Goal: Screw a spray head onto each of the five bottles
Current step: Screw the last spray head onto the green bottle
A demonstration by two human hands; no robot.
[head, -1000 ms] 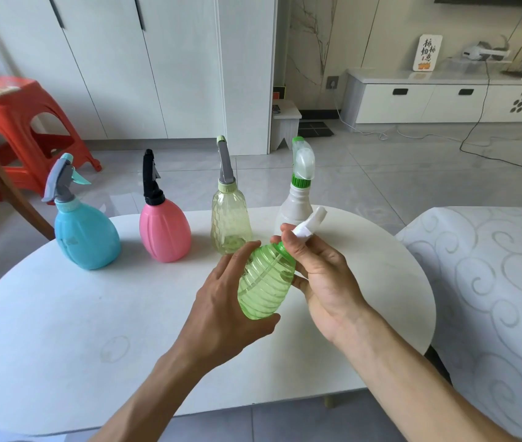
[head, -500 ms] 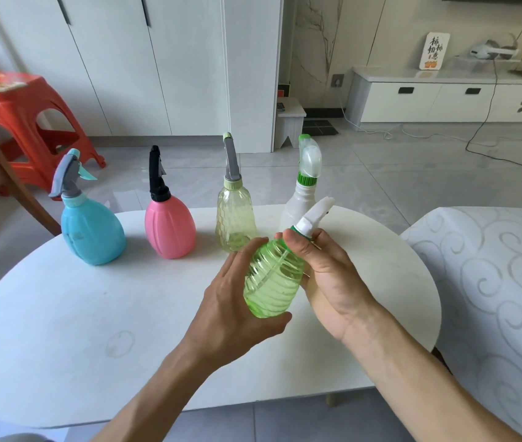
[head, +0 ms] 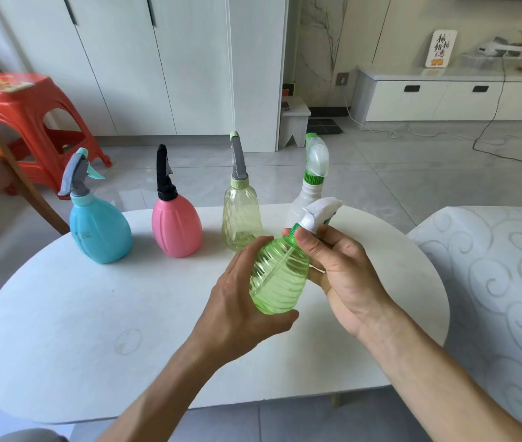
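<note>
Two hands on one bottle right now, so this looks like the last of the five. Your left hand (head: 240, 301) is wrapped round the belly of the green bottle (head: 279, 275), thumb underneath, holding it tilted in the air just above the table (head: 94, 330). Your right hand (head: 345, 275) has thumb and fingers pinched on the green collar at the neck, right under the white spray head (head: 318, 212), which points up and away from you.

I'd say you're mid-twist on that collar. Can't tell from here whether the thread is fully home, since your fingertips cover the joint. Next move, as I read it: keep the left grip firm so the body doesn't spin along, turn the collar until it stops, and check that the head sits straight, not cocked. The ribbed plastic looks thin, so don't squeeze it out of shape.

Beyond your hands, along the far side of the table, four bottles stand upright with heads on: the white bottle (head: 302, 202) just behind your right grip, then the clear yellowish bottle (head: 241, 218), the pink bottle (head: 176, 226) and the blue bottle (head: 100, 231) further out to the left. Once this one's tight, it probably wants a spot in that row, near the white one.
</note>
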